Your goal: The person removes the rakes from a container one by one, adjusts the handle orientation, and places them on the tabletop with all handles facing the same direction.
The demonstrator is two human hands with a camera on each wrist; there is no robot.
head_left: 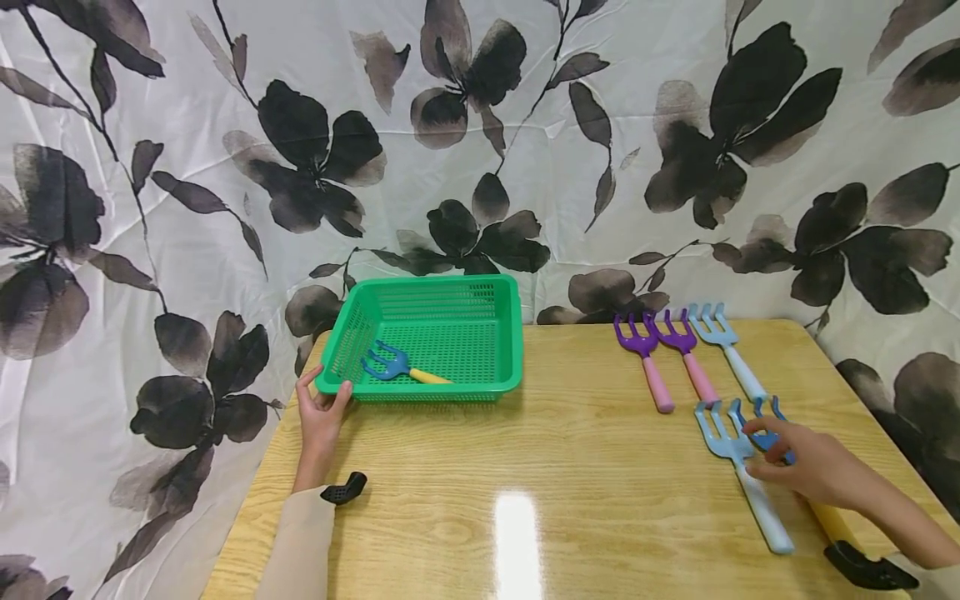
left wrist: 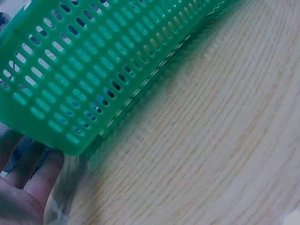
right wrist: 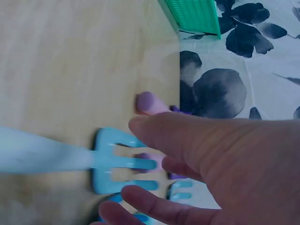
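Observation:
A green plastic basket (head_left: 420, 392) stands at the left of the table, with a blue hand fork (head_left: 393, 365) with a yellow handle lying inside. My left hand (head_left: 321, 421) holds the basket's near left corner, thumb at the front wall and fingers along the left side. My right hand (head_left: 813, 467) hovers, fingers spread and nothing between them, over a second blue fork (head_left: 772, 429) and partly hides it. Just left of that hand lies a light blue fork (head_left: 738, 458), its tines pointing away. In the right wrist view this light blue fork (right wrist: 105, 161) shows beside the fingers.
Two purple forks with pink handles (head_left: 656, 383) (head_left: 701, 379) and another light blue fork (head_left: 742, 371) lie by the far right edge of the wooden table (head_left: 570, 467). A floral cloth (head_left: 570, 167) hangs behind the table. Each wrist wears a black band.

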